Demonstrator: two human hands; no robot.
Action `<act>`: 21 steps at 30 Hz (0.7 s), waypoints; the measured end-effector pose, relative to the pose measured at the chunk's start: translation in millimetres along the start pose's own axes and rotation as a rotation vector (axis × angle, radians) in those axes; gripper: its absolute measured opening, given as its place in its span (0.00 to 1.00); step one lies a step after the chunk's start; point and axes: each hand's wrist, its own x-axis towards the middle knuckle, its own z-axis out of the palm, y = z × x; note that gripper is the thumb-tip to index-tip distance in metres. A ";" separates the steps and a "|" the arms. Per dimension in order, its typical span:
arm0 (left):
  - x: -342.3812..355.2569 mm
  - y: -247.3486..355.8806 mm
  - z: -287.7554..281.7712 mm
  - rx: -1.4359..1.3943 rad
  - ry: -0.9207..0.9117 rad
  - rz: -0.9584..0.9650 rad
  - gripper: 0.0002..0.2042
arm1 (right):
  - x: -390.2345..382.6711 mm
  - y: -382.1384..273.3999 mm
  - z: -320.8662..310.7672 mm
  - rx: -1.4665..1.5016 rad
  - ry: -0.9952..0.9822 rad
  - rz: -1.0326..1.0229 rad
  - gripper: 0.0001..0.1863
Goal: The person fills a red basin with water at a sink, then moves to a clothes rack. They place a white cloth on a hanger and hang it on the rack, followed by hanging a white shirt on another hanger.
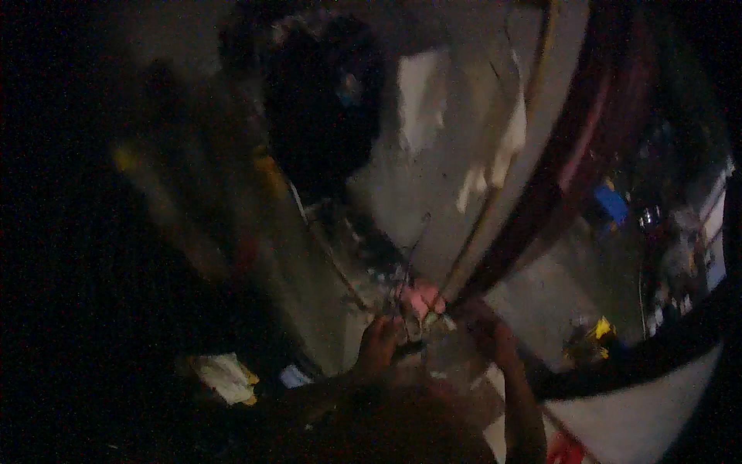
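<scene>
The picture is very dark and smeared. My left hand [379, 344] is at the lower middle, its fingers pointing up beside a small pink thing [423, 296] whose kind I cannot make out. To the right of that, my right hand [492, 334] is bent inward, its fingers lost in shadow. Between the two hands lies a cluster of small, pale, blurred bits. A thin pale strip [328, 259] runs down from the upper left to my left hand. Another tan strip [488, 207] slants down from the upper right toward the pink thing. Whether either hand grips anything is hidden.
A pale crumpled thing [226, 377] lies at the lower left. Off to the right are a blue object [610, 203] and a yellow one [604, 329]. Something red [566, 448] shows at the bottom edge. A dark reddish band [583, 139] curves down the right side.
</scene>
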 end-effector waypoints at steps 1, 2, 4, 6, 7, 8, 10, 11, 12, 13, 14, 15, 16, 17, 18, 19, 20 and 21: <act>-8.6 -12.8 -1.8 -0.028 -0.008 0.014 0.17 | -0.5 -15.5 13.3 -0.622 -0.112 -0.223 0.19; -6.7 -21.9 3.6 -0.058 -0.025 0.025 0.17 | 3.4 -33.9 32.2 -1.221 -0.096 -0.525 0.22; -12.7 -21.6 12.3 -0.195 -0.102 -0.084 0.18 | -1.1 -52.1 60.4 -0.952 -0.046 -0.518 0.22; -7.7 0.1 17.4 -0.258 -0.282 -0.172 0.16 | 3.7 -39.1 29.1 -0.654 -0.004 -0.211 0.21; -51.1 2.2 33.0 -0.244 -0.337 -0.169 0.16 | -45.5 -46.5 14.6 -0.547 0.018 -0.076 0.21; -56.6 11.6 43.7 -0.202 -0.392 -0.112 0.15 | -65.4 -69.2 22.5 -0.439 0.086 0.025 0.22; -80.7 32.5 64.0 -0.115 -0.409 0.019 0.14 | -99.9 -88.7 45.4 -0.370 0.158 0.052 0.23; -98.2 38.9 73.8 -0.058 -0.442 0.109 0.13 | -115.5 -92.6 53.3 -0.421 0.180 -0.015 0.24; -114.2 43.6 83.8 -0.005 -0.471 0.200 0.12 | -125.5 -88.7 50.4 -0.424 0.203 -0.036 0.24; -132.1 45.8 87.4 0.055 -0.534 0.302 0.12 | -135.2 -85.9 49.3 -0.427 0.214 -0.056 0.23; -139.4 69.4 94.7 0.122 -0.602 0.418 0.11 | -132.1 -92.9 32.6 -0.373 0.231 -0.046 0.23; -140.0 86.9 101.8 0.029 -0.713 0.329 0.11 | -130.5 -101.9 16.0 -0.320 0.247 -0.037 0.22; -138.2 92.7 103.8 -0.065 -0.820 0.234 0.12 | -135.9 -107.5 1.3 -0.539 0.268 -0.173 0.21; -135.4 102.5 102.5 -0.159 -0.919 0.129 0.14 | -142.6 -109.7 -13.4 -0.759 0.281 -0.300 0.19; -119.1 118.4 98.0 -0.200 -0.864 0.229 0.16 | -149.2 -110.5 -22.8 -0.981 0.292 -0.425 0.18; -97.2 141.4 91.2 -0.248 -0.803 0.332 0.18 | -159.3 -120.3 -14.1 -0.911 0.284 -0.395 0.17; -81.9 170.3 92.2 -0.085 -0.747 0.567 0.20 | -175.0 -138.0 -6.2 -0.836 0.289 -0.349 0.16; -67.4 182.2 105.8 0.073 -0.681 0.799 0.21 | -188.9 -145.9 -6.9 -0.766 0.291 -0.338 0.15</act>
